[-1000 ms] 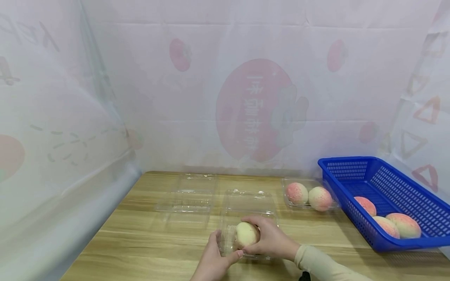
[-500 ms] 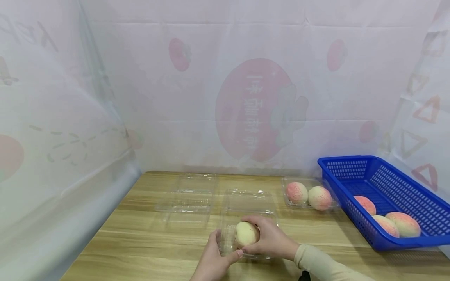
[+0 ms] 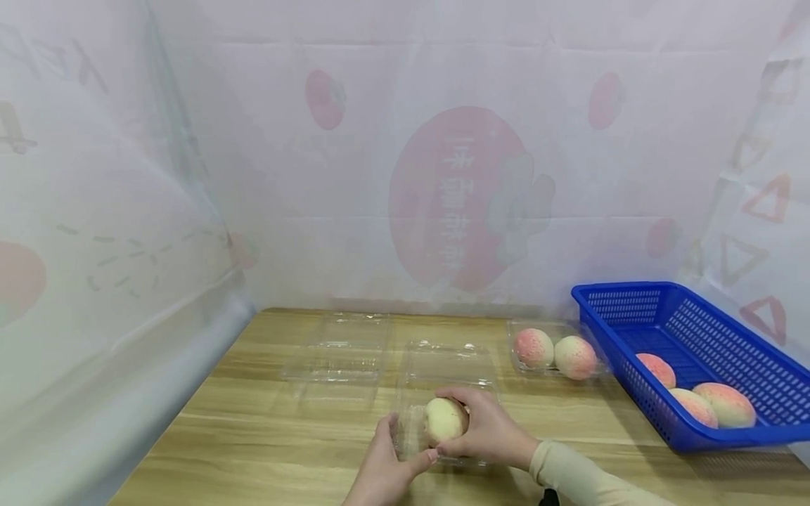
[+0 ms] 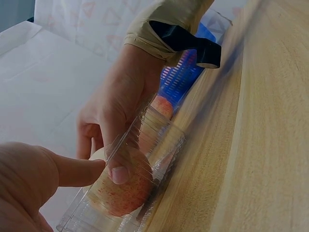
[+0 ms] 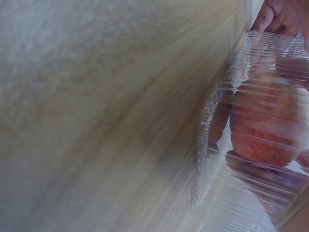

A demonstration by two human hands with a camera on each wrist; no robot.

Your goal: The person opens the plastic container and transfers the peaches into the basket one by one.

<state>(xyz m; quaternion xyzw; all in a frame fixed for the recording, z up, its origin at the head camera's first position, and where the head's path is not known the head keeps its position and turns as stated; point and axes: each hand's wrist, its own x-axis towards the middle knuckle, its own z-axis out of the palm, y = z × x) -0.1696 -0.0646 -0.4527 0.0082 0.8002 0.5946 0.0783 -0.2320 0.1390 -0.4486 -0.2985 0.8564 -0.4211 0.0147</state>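
My right hand (image 3: 490, 432) grips a pale peach (image 3: 443, 422) with fingers and thumb round it, low inside a clear plastic clamshell box (image 3: 411, 439) whose lid (image 3: 451, 362) lies back. In the left wrist view the peach (image 4: 123, 191) shows a red-speckled side behind the box wall. My left hand (image 3: 387, 460) holds the box's left front part, its fingers along the left side and its thumb at the front rim. Seen from the right wrist, the peach (image 5: 268, 125) appears through the ribbed clear wall (image 5: 212, 140).
A second open clear box (image 3: 344, 358) stands behind to the left. At the back right, another clear box (image 3: 515, 365) holds two peaches (image 3: 534, 348). Beside it, a blue plastic basket (image 3: 623, 355) contains several peaches (image 3: 724, 405). Cloth hangs behind and at both sides of the wooden table (image 3: 253, 422).
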